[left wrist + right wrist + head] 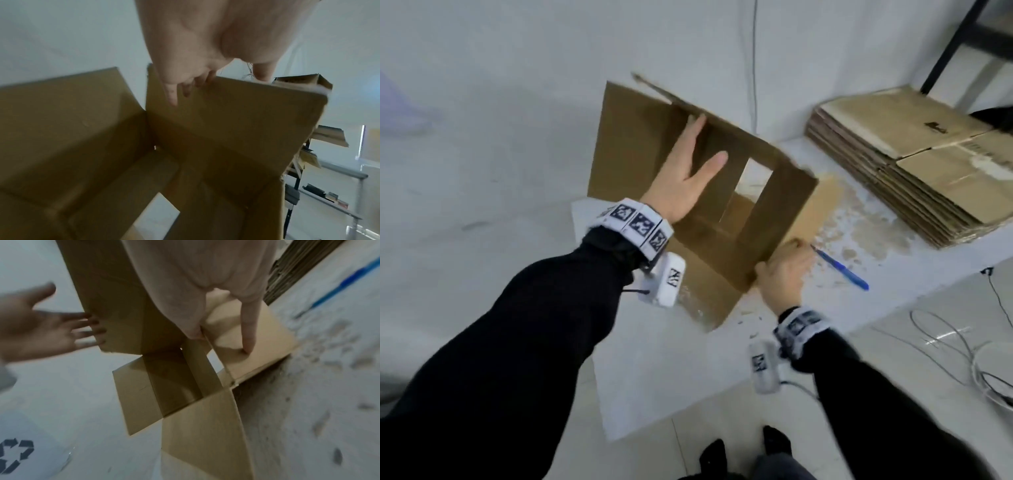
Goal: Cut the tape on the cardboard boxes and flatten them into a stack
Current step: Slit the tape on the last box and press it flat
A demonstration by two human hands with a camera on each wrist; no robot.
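Note:
An open brown cardboard box (763, 212) stands skewed on the white table (654, 377), its flaps spread and both ends open. My left hand (685, 171) lies flat with straight fingers against the box's far panel (226, 129); the same hand shows in the right wrist view (41, 327). At the box's near right corner my right hand (784, 274) grips the wall edge, with one finger down on the right flap (257, 356). A blue knife (842, 270) lies on the table just right of that hand. A stack of flattened boxes (911, 164) sits at the back right.
Torn paper residue marks the table between the box and the stack. A black shelf frame (955, 44) rises behind the stack. Cables (962, 346) lie on the floor at right. A white thing with a recycling symbol (16, 456) stands at lower left.

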